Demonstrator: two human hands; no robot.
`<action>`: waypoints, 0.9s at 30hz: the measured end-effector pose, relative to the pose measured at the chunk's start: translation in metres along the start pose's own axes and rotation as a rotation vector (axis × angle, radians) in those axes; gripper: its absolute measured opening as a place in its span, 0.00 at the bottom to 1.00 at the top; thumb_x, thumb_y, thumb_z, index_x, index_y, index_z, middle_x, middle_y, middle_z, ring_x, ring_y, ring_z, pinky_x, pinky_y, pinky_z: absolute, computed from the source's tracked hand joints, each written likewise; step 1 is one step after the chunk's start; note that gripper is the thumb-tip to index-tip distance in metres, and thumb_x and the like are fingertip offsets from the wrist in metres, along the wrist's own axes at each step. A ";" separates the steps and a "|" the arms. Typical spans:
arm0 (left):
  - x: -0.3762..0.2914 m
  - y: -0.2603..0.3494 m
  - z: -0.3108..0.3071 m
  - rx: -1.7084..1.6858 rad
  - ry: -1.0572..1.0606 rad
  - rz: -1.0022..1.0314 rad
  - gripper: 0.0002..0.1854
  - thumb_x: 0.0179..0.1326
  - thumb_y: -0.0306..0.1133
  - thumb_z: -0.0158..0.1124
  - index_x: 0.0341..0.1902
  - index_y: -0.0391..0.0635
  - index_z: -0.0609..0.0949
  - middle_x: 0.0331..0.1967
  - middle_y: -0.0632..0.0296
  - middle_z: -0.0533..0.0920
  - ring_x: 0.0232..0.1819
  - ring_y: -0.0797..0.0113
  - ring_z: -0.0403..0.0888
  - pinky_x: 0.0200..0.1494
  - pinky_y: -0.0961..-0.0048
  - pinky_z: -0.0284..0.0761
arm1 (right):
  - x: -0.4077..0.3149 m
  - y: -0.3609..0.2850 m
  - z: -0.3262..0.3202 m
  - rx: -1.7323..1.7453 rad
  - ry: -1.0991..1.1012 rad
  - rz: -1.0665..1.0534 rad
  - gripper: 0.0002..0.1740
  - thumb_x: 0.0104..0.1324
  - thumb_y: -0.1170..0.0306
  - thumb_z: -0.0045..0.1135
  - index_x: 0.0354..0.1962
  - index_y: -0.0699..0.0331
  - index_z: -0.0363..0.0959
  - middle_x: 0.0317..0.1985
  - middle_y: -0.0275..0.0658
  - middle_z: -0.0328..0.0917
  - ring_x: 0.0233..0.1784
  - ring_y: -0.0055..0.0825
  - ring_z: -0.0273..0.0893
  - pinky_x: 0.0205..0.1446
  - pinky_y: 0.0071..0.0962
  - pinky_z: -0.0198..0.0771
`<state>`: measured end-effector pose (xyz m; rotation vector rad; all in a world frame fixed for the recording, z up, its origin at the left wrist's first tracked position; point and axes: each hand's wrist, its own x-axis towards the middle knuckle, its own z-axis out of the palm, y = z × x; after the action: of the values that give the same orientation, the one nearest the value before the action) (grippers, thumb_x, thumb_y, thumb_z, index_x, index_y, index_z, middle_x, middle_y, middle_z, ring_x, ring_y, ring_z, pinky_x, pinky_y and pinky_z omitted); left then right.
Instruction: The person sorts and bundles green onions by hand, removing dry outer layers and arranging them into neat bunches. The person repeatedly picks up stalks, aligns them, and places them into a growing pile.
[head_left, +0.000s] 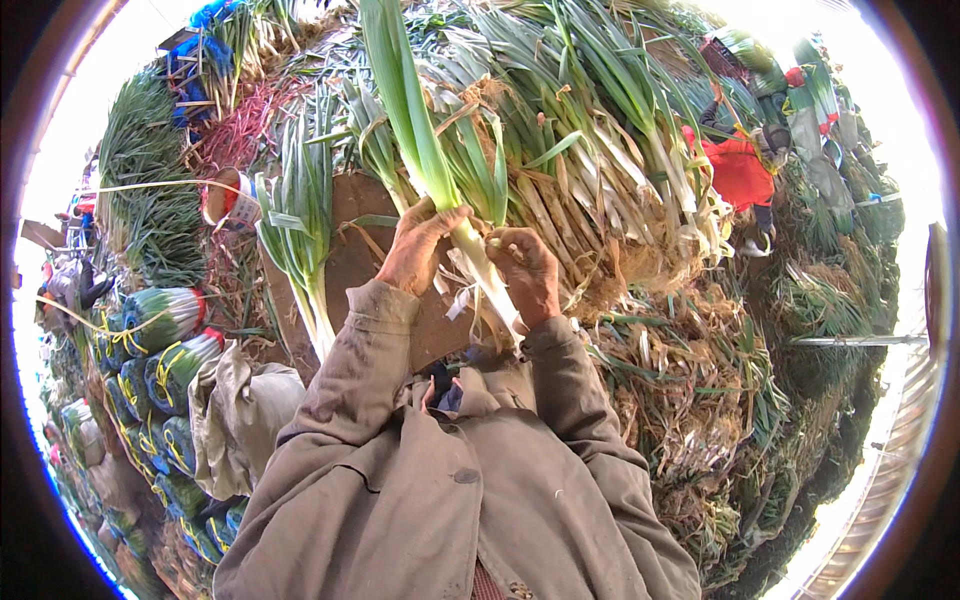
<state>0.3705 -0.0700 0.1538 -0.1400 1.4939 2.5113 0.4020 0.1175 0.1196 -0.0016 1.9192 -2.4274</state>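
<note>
My left hand (418, 246) is wrapped around a large leek (480, 259), where its green leaves meet the white shank. The leek slants across the view, its leaves pointing up and away, its root end down near my right cuff. Beside the shank, my right hand (529, 270) has its fingers curled and pinches a pale outer leaf (495, 241) at the side of the leek. Under my hands is a brown board (364, 199). A few trimmed leeks (300, 240) lie on its left side, their white ends towards me.
Beyond my right hand lies a big heap of untrimmed leeks (592, 172) with dry roots. Peeled leaf waste (690, 390) covers the ground at right. Tied leek bundles (172, 375) are stacked at left, near a bucket (238, 201). A person in red (739, 172) is at far right.
</note>
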 end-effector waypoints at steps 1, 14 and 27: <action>0.004 -0.002 0.001 -0.128 -0.022 0.026 0.19 0.65 0.39 0.73 0.51 0.37 0.82 0.41 0.59 0.85 0.44 0.65 0.84 0.50 0.67 0.79 | -0.002 -0.003 -0.009 0.030 0.048 0.117 0.09 0.67 0.81 0.65 0.42 0.64 0.75 0.39 0.33 0.83 0.44 0.21 0.80 0.52 0.22 0.74; 0.017 0.010 -0.061 -0.064 0.099 0.099 0.30 0.58 0.34 0.79 0.61 0.40 0.76 0.48 0.58 0.84 0.50 0.64 0.82 0.55 0.62 0.79 | -0.167 0.033 -0.237 -0.854 0.343 0.477 0.22 0.62 0.78 0.66 0.54 0.64 0.75 0.51 0.43 0.81 0.54 0.33 0.80 0.55 0.35 0.79; -0.005 -0.002 0.034 -0.086 0.113 0.101 0.34 0.53 0.32 0.83 0.62 0.41 0.76 0.53 0.61 0.84 0.52 0.66 0.82 0.55 0.67 0.79 | -0.016 -0.019 0.000 -0.727 0.151 -0.427 0.26 0.52 0.75 0.78 0.48 0.60 0.75 0.51 0.42 0.77 0.55 0.42 0.75 0.60 0.37 0.71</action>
<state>0.3764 -0.0396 0.1691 -0.2286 1.4687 2.6908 0.4174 0.1223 0.1390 -0.2849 3.0148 -1.7891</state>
